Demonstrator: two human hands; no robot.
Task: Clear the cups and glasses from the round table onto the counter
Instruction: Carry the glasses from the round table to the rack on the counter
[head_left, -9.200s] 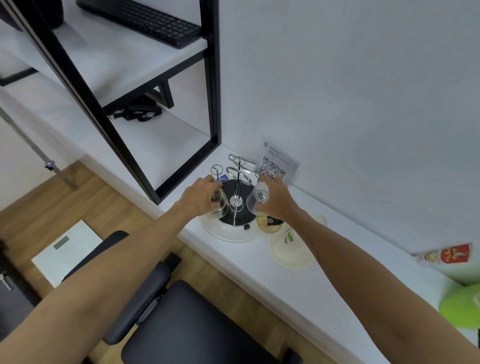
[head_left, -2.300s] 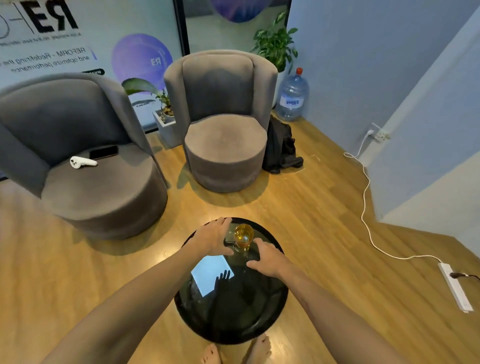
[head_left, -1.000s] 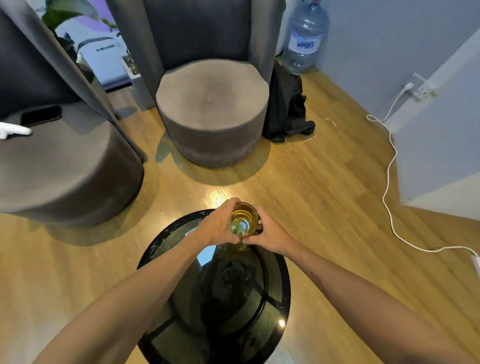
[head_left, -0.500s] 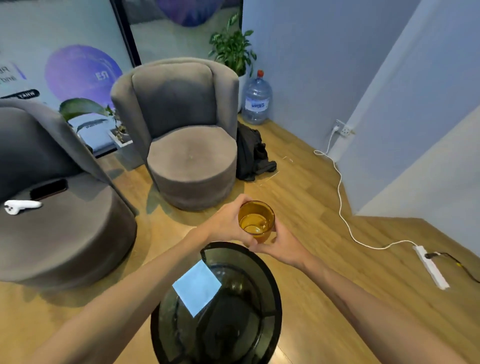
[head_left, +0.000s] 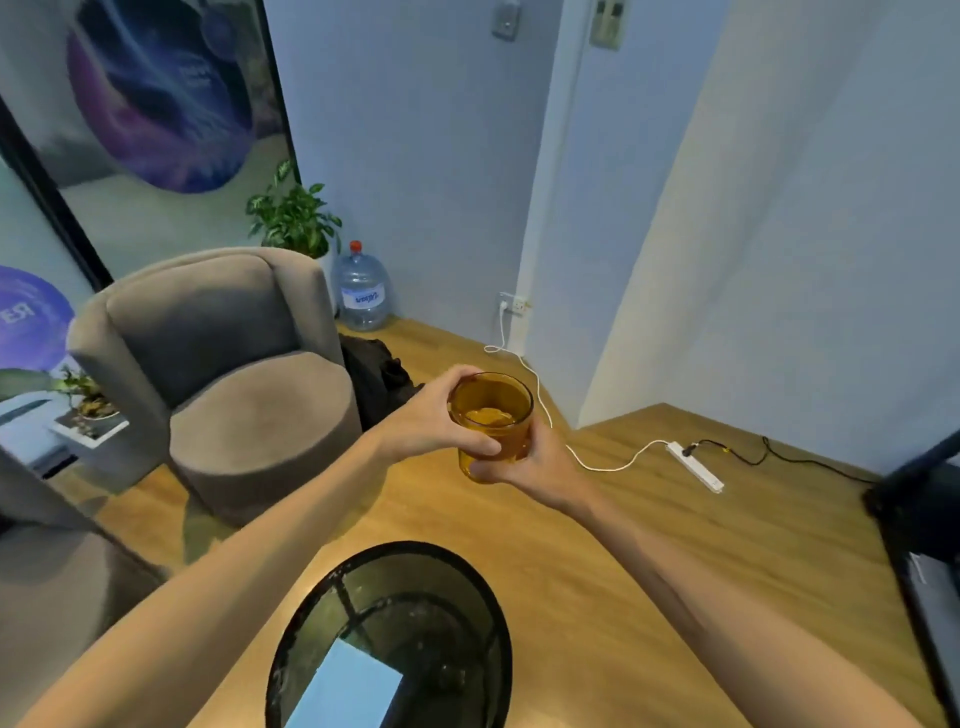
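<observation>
An amber glass (head_left: 492, 415) is held upright in the air, well above and beyond the round black glass table (head_left: 441, 582). My left hand (head_left: 434, 415) wraps its left side with the thumb across the front. My right hand (head_left: 535, 462) cups it from below and from the right. The glass has a thick amber bottom; I cannot tell whether any liquid is in it. The table top below carries nothing and mirrors a pale blue rectangle. The counter is out of view.
A grey round armchair (head_left: 234, 384) stands to the left, with a black bag (head_left: 374, 379), a water jug (head_left: 362, 291) and a plant (head_left: 291, 213) behind it. A white cable runs to a power strip (head_left: 696, 467) on the wooden floor. A dark frame (head_left: 924, 519) stands at the right edge.
Both hands have lifted the amber glass off the table and raised it higher. My view has swung up and to the right, bringing the wall corner and power strip nearer the middle.
</observation>
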